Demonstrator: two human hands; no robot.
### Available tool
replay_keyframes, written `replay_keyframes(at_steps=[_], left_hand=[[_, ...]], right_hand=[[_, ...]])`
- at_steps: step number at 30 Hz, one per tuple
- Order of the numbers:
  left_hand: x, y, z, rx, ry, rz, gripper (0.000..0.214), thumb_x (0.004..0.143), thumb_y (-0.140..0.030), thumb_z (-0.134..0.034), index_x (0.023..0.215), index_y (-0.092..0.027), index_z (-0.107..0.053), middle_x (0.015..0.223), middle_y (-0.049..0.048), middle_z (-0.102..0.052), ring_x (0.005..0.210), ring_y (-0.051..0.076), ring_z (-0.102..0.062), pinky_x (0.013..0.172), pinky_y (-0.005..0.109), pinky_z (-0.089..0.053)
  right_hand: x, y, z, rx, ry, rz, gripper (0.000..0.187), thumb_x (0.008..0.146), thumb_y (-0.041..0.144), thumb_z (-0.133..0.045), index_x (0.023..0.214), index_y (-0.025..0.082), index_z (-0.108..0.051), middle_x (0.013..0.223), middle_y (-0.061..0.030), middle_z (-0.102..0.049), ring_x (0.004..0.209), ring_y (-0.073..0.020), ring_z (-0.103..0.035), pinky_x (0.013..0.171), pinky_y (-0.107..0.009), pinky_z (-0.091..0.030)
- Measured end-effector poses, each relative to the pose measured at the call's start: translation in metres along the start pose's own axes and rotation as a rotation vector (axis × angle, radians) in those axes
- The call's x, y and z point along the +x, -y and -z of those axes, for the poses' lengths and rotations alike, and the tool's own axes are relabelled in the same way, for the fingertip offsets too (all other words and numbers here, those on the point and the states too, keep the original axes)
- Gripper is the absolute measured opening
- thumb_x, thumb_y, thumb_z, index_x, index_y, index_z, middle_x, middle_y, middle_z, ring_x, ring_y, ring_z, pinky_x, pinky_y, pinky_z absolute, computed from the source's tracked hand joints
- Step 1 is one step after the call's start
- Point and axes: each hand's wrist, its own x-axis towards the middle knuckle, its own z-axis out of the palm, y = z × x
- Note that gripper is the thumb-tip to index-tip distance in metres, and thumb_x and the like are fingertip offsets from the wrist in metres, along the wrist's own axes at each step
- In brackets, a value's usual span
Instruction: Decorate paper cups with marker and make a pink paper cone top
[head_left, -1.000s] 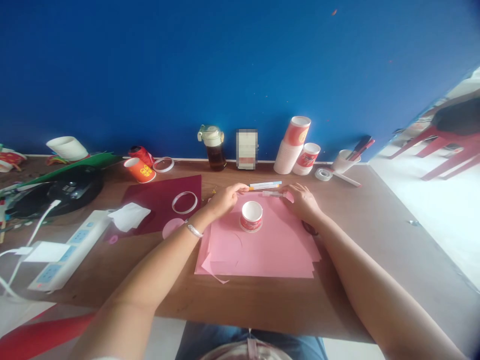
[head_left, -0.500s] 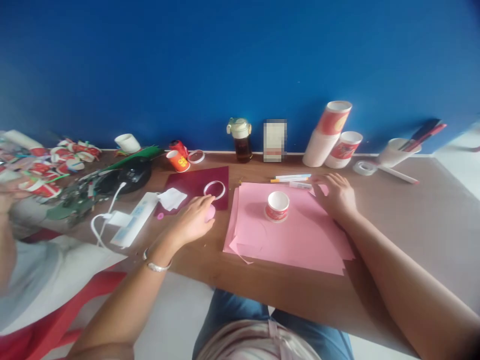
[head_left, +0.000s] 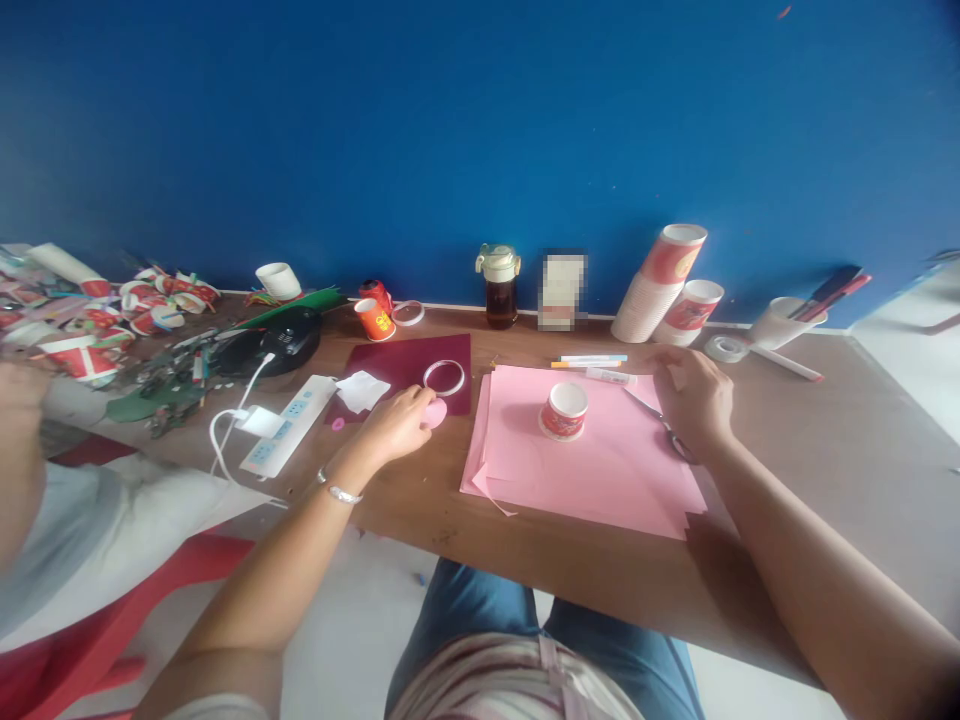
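My left hand (head_left: 397, 422) touches a pink circle (head_left: 436, 413), grip unclear; my right hand (head_left: 694, 400) rests open over the scissors (head_left: 675, 441).

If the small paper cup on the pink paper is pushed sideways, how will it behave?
The cup looks short and light, so it would probably slide rather than tip. On the pink paper it may slip easily. Its thin wall likely dents if squeezed.

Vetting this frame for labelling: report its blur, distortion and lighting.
Head view: soft throughout, print on the cup unreadable; a co-worker's sleeve at the left edge is smeared; wide lens stretches the forearms behind left hand and right hand toward the corners; light even, shadows faint, no glare; the box by the wall is pixelated.
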Motion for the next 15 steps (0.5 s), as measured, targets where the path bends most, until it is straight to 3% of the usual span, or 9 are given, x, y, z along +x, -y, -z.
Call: replay_keyframes(at_steps=[4, 8, 11, 15], left_hand=[[-0.002, -0.003, -0.003, -0.12, -0.111, 0.019, 0.026, 0.083, -0.012, -0.052, 0.106, -0.02, -0.062, 0.108, 0.0098, -0.07, 0.101, 0.029, -0.067, 0.083, 0.039, -0.052], [-0.003, -0.007, -0.005, -0.207, -0.131, 0.016, 0.02, 0.086, -0.021, -0.054, 0.104, -0.022, -0.062, 0.11, 0.0083, -0.07, 0.103, 0.028, -0.067, 0.083, 0.038, -0.053], [-0.003, -0.009, -0.008, -0.183, -0.109, -0.006, 0.037, 0.082, -0.029, -0.063, 0.118, -0.023, -0.061, 0.126, 0.0112, -0.065, 0.114, 0.032, -0.064, 0.09, 0.04, -0.053], [0.003, -0.01, -0.013, -0.112, -0.076, -0.01, 0.045, 0.079, -0.021, -0.061, 0.125, -0.022, -0.059, 0.129, 0.0131, -0.064, 0.114, 0.034, -0.064, 0.087, 0.042, -0.054]], right_hand=[[-0.006, 0.043, 0.023, 0.128, 0.033, 0.008, 0.017, 0.091, 0.026, -0.056, 0.099, 0.023, -0.07, 0.091, -0.0061, -0.077, 0.083, -0.0251, -0.073, 0.079, -0.038, -0.057], [-0.026, 0.102, 0.035, 0.317, 0.377, 0.207, 0.018, 0.097, 0.028, -0.055, 0.102, 0.026, -0.072, 0.093, -0.0056, -0.078, 0.08, -0.0225, -0.074, 0.071, -0.035, -0.057], [-0.047, 0.135, 0.031, 0.413, 0.678, 0.326, 0.02, 0.099, 0.026, -0.053, 0.103, 0.024, -0.073, 0.093, -0.0076, -0.078, 0.077, -0.0211, -0.072, 0.067, -0.033, -0.054], [-0.066, 0.157, 0.011, 0.428, 0.859, 0.371, 0.021, 0.099, 0.025, -0.052, 0.104, 0.021, -0.073, 0.093, -0.0082, -0.076, 0.076, -0.0201, -0.07, 0.065, -0.031, -0.051]])
